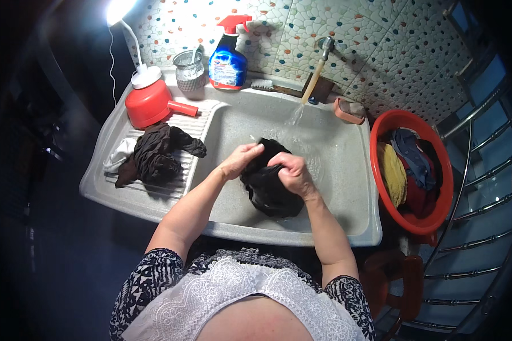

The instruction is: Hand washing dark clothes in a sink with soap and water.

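Observation:
A black wet-looking garment (273,196) hangs from both my hands over the floor of a grey sink basin (341,179). My left hand (243,160) pinches its upper left part between thumb and fingers. With fingers curled into a fist, my right hand (293,170) grips a fold on the other side. The garment's lower part bunches near the basin's front wall; whether it rests on the bottom is hard to tell. Behind it, water runs from a wall tap (324,53) through a yellowish hose (313,81) into the basin.
Dark crumpled clothes (158,155) and a white cloth (120,155) lie on the ribbed washboard (187,170), before a red dipper (149,104). Along the back stand a spray bottle (228,64), a metal pot (189,72), a scrub brush (262,85) and a soap dish (347,111). A red tub (377,170) holds clothes.

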Tool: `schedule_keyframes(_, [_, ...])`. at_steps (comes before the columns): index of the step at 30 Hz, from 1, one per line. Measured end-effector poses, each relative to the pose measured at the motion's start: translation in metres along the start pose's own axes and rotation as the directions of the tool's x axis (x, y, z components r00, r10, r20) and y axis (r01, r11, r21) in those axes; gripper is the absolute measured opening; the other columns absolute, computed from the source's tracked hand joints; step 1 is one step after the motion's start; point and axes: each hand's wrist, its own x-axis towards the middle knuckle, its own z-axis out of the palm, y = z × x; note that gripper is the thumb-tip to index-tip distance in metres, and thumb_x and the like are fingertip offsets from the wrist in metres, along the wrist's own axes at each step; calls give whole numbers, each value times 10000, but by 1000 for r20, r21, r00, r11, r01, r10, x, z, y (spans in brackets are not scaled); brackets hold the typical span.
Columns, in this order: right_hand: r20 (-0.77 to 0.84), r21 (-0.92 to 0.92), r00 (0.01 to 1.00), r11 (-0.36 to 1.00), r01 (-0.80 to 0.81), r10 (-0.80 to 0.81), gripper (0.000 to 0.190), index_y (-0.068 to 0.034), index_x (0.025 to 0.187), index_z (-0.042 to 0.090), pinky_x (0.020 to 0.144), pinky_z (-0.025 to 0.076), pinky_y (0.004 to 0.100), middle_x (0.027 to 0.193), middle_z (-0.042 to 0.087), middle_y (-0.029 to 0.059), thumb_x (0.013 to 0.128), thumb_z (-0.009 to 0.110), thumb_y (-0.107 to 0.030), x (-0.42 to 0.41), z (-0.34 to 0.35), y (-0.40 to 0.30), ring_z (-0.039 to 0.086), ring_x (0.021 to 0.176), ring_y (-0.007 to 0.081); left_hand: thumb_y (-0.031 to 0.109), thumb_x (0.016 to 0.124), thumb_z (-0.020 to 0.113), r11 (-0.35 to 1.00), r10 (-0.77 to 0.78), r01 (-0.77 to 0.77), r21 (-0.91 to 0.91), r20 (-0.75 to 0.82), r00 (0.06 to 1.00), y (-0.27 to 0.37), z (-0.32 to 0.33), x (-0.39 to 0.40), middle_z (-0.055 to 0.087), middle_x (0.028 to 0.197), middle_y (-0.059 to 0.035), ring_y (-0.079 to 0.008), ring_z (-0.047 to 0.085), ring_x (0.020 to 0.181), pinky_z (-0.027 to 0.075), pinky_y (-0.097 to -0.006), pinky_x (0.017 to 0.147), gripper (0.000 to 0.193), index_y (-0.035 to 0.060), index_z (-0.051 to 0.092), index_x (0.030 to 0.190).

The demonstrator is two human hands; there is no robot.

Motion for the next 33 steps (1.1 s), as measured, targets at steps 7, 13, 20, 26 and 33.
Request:
schedule_keyframes(7, [-197, -253, 909, 876, -410, 368, 341, -6, 1072, 555, 802, 461, 313, 1041, 579, 138, 734, 536, -47, -15, -22, 74, 577, 923, 203, 41, 780, 674, 828, -60, -63, 558, 200, 978, 6, 42, -10, 630, 894, -32, -76, 556, 809, 461, -237, 754, 287, -49, 572, 1033])
schedule_keyframes(13, [122, -306, 860, 843, -442, 495, 653, 28, 1189, 485, 920, 411, 343, 1109, 559, 123, 690, 739, -308, -21, -5, 72, 524, 1051, 204, 27, 779, 659, 968, -118, 117, 222, -11, 993, -1, 20, -6, 653, 880, -76, -134, 612, 775, 495, -277, 715, 253, -53, 607, 1013])
schedule_keyframes(20, [-137, 305, 871, 857, -415, 471, 203, 9, 914, 609, 666, 485, 304, 797, 639, 66, 758, 660, -110, -3, 0, 69, 577, 722, 118, 353, 839, 602, 959, -27, 119, 259, -335, 942, -2, -21, -5, 591, 803, -7, -108, 532, 747, 422, -293, 667, 311, 60, 606, 943])
schedule_keyframes(26, [-492, 674, 764, 738, 30, 418, 259, -30, 1048, 595, 779, 498, 310, 965, 625, 46, 792, 620, -64, -12, -74, 19, 602, 857, 160, 349, 875, 497, 879, -360, 452, 151, -411, 837, -15, -41, -7, 569, 710, -50, -168, 521, 591, 427, -355, 546, 281, 81, 562, 824])
schedule_keyframes(33, [-729, 560, 525, 824, 87, 440, 234, -17, 1005, 608, 775, 505, 344, 940, 624, 64, 795, 630, -116, -35, -125, 24, 611, 858, 204, 309, 898, 478, 774, -523, 598, 209, -321, 789, -24, -26, 16, 610, 752, -119, -230, 608, 647, 506, -456, 597, 305, 20, 574, 921])
